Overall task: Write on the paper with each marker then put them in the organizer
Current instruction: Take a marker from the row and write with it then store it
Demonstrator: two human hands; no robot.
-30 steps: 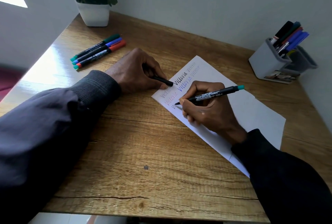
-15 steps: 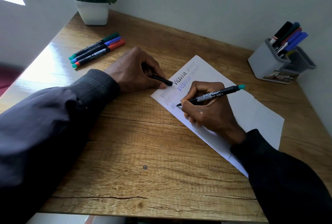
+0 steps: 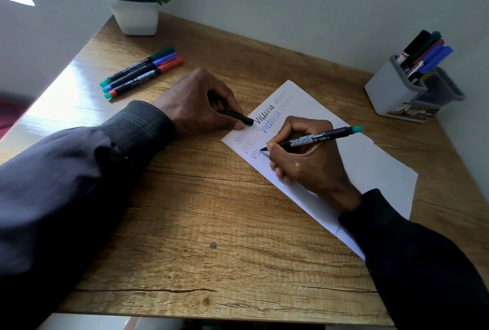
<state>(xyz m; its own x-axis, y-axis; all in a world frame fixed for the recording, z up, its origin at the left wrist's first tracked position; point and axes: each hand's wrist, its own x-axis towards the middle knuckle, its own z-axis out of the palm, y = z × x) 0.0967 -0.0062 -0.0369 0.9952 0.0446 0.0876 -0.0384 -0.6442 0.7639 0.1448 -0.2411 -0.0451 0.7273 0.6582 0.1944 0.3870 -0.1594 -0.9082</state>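
Note:
A white paper [image 3: 370, 165] lies on the wooden desk [image 3: 201, 224], with "Victoria" written several times in different colours. My right hand [image 3: 304, 160] grips a black marker with a teal end [image 3: 317, 140], its tip touching the paper at the lowest line. My left hand [image 3: 198, 104] rests at the paper's left corner and holds a black cap [image 3: 239, 116]. Three capped markers [image 3: 143, 71], green, blue and red, lie side by side at the far left. A grey organizer [image 3: 391, 89] at the far right holds several markers.
A white pot with a green plant [image 3: 135, 16] stands at the desk's far left corner against the wall. The organizer's darker side compartment [image 3: 444, 89] sits close to the right wall. The desk's front edge runs near my arms.
The marker tip has crept slightly along the lowest line of writing. My left hand stays put with the cap.

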